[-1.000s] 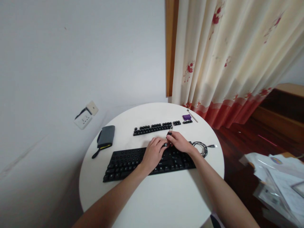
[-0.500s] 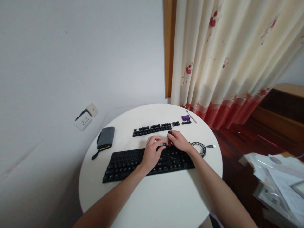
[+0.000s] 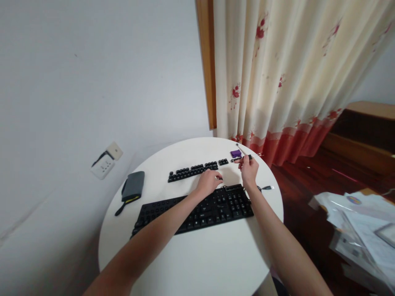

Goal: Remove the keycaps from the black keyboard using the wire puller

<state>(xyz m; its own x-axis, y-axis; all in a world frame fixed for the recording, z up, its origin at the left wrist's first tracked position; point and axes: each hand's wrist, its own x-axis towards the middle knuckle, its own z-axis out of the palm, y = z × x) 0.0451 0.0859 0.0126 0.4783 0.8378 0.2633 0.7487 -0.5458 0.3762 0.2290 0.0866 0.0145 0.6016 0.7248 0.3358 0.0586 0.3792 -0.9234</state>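
Observation:
A black keyboard (image 3: 212,211) lies across the white round table. My left hand (image 3: 208,183) is above its back edge, thumb and fingers pinched on a small black keycap (image 3: 219,178). Beyond the keyboard, loose black keycaps (image 3: 188,172) are set out in rows, with a small group (image 3: 223,162) to their right. My right hand (image 3: 248,169) is raised near the far right side, closed on a keycap puller (image 3: 250,157) with a black handle; its thin wires point right. Under the right fingers, more keycaps are partly hidden.
A purple cloth (image 3: 235,153) and a thin light-handled brush (image 3: 240,148) lie at the table's far right. The keyboard's cable with a USB plug (image 3: 267,188) rests by the right edge. A grey pouch (image 3: 134,186) lies left. Wall sockets (image 3: 103,166) are beyond.
My right hand has moved right and away from the keyboard with the keycap puller, its wires now turned sideways. My left hand has shifted forward off the keys, holding the keycap.

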